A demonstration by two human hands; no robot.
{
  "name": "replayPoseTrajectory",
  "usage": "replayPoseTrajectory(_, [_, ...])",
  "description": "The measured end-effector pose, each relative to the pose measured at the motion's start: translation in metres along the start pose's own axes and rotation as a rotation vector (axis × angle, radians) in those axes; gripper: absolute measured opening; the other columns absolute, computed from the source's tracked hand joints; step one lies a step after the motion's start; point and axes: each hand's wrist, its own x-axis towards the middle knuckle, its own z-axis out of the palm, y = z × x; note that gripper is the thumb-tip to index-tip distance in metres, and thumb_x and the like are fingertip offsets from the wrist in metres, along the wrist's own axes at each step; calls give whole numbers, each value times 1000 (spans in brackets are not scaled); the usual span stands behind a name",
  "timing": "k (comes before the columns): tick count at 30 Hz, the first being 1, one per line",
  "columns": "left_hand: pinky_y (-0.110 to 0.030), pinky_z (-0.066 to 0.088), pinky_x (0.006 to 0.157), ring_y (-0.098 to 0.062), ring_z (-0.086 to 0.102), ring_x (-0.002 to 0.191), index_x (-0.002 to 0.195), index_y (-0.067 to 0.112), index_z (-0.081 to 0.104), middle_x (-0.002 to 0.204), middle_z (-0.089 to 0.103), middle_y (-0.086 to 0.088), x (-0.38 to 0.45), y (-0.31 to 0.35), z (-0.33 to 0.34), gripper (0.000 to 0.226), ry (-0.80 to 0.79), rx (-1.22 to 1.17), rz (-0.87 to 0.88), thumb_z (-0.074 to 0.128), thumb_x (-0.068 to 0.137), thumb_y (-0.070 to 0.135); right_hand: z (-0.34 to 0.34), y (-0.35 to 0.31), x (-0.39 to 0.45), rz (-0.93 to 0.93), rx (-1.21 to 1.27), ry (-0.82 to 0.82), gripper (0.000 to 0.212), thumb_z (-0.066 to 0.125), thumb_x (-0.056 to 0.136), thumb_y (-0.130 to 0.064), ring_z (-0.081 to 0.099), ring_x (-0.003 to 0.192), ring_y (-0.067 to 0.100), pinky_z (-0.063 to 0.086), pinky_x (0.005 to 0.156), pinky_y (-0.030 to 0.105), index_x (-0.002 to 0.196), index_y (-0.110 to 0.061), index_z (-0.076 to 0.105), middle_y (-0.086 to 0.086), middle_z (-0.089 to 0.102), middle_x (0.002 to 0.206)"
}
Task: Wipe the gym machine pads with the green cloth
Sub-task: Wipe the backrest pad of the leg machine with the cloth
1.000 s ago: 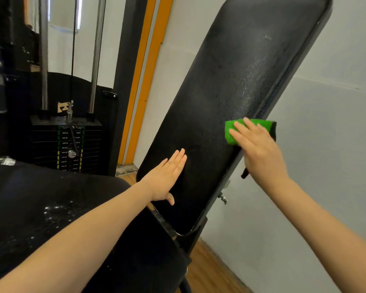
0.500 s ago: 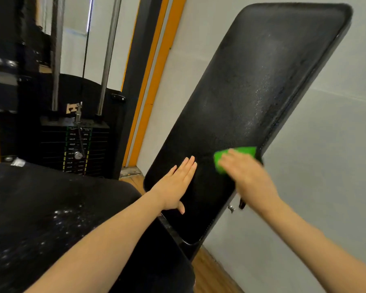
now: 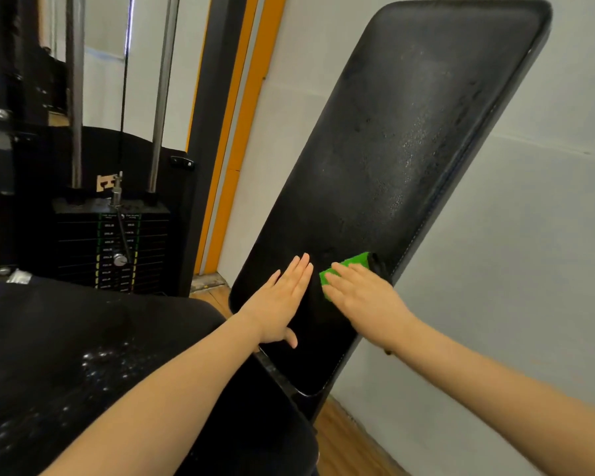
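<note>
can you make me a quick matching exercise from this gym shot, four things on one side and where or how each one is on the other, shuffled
Things:
1. green cloth
2. left hand
3. back pad
4. weight stack

States:
A. tilted up, leaning toward the grey wall
B. flat and empty on the lower part of the pad
C. pressed onto the pad under the right hand
D. at the left, behind the seat pad

Pairs: 1-C, 2-B, 3-A, 4-D
</note>
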Motion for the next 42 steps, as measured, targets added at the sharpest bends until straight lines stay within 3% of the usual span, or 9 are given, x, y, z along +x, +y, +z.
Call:
replayPoseTrajectory(3, [-39, -2, 118, -23, -29, 140, 144, 7, -27, 151, -35, -10, 1, 1, 0, 130, -18, 0, -2, 75, 75, 50, -22, 54, 27, -28, -40, 144, 39, 34, 77, -9, 66, 93, 36, 54, 78, 43, 89, -1, 71, 17, 69, 95])
replayPoseTrajectory(9, [-39, -1, 118, -26, -23, 144, 148, 7, -21, 156, -29, -10, 1, 3, -3, 128, -17, -2, -20, 76, 76, 48, -36, 125, 47, 538, -94, 228, 37, 39, 72, 4, 55, 109, 46, 45, 88, 49, 96, 6, 67, 26, 63, 110])
replayPoseTrajectory(13, [-40, 0, 119, -26, -22, 144, 148, 5, -22, 156, -29, -12, -2, 4, -2, 128, -8, 31, -38, 74, 76, 50, 7, 39, 34, 414, -21, 226, 41, 36, 70, -5, 61, 103, 39, 39, 92, 41, 95, 1, 68, 20, 66, 104])
replayPoseTrajectory(19, [-39, 1, 119, -27, -18, 146, 148, 3, -19, 157, -26, -16, -7, 7, 6, 121, 33, 48, -79, 67, 81, 54, 41, -72, -28, 181, 155, -79, 64, 89, 42, -22, 64, 105, 26, 46, 92, 41, 102, -8, 72, 11, 69, 110])
replayPoseTrajectory(24, [-37, 3, 120, -24, -21, 145, 149, 4, -19, 156, -28, -13, -17, 5, 12, 129, -38, -158, -99, 75, 75, 51, 25, -54, -23, 87, 186, 20, 49, 85, 51, -19, 66, 102, 26, 50, 87, 39, 98, -11, 74, 9, 70, 105])
replayPoseTrajectory(29, [-37, 1, 119, -25, -22, 145, 148, 4, -20, 156, -28, -13, -15, 7, 21, 133, 2, -180, -108, 76, 72, 55, 4, 5, 33, 317, 103, 239, 41, 35, 77, -3, 63, 104, 37, 50, 87, 47, 98, -1, 70, 16, 69, 103])
replayPoseTrajectory(33, [-37, 1, 118, -23, -23, 144, 149, 5, -20, 156, -28, -11, -13, 4, 24, 133, 9, -209, -107, 76, 71, 55, 12, 1, 48, 553, 170, 229, 34, 44, 75, 8, 59, 109, 39, 45, 94, 49, 97, 1, 70, 19, 67, 106])
replayPoseTrajectory(35, [-37, 1, 119, -21, -25, 144, 149, 6, -20, 156, -29, -10, -14, 4, 24, 133, 7, -234, -101, 77, 71, 54, 24, -25, 36, 479, 172, 145, 38, 39, 76, -4, 59, 110, 36, 45, 95, 47, 98, 0, 70, 18, 68, 107])
replayPoseTrajectory(42, [-36, 1, 118, -18, -24, 143, 150, 8, -19, 157, -28, -8, -15, -2, 27, 135, 23, -290, -92, 80, 69, 52, 43, -95, -55, 300, 267, 12, 45, 84, 57, -7, 65, 104, 24, 39, 103, 36, 100, -12, 73, 8, 69, 109])
